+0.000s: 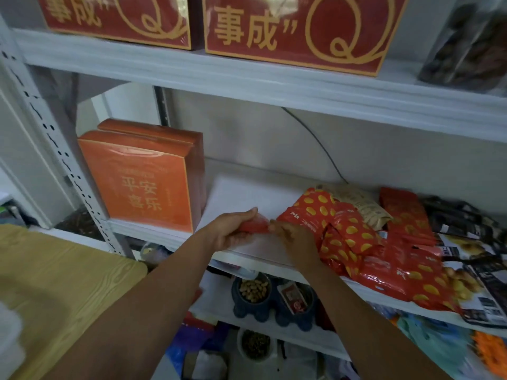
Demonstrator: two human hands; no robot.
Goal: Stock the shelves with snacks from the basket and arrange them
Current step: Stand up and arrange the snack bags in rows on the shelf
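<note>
While held over the shelf [247, 193], packet [253, 226] sits between both hands
Fingers of left hand [233, 231] clamped round it; right hand [295, 241] at its end, blurred, grip cannot be told

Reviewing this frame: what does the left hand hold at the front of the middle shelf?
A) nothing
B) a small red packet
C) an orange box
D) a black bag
B: the left hand curls round a small red packet at the front of the middle shelf; the orange boxes stand apart to its left.
</note>
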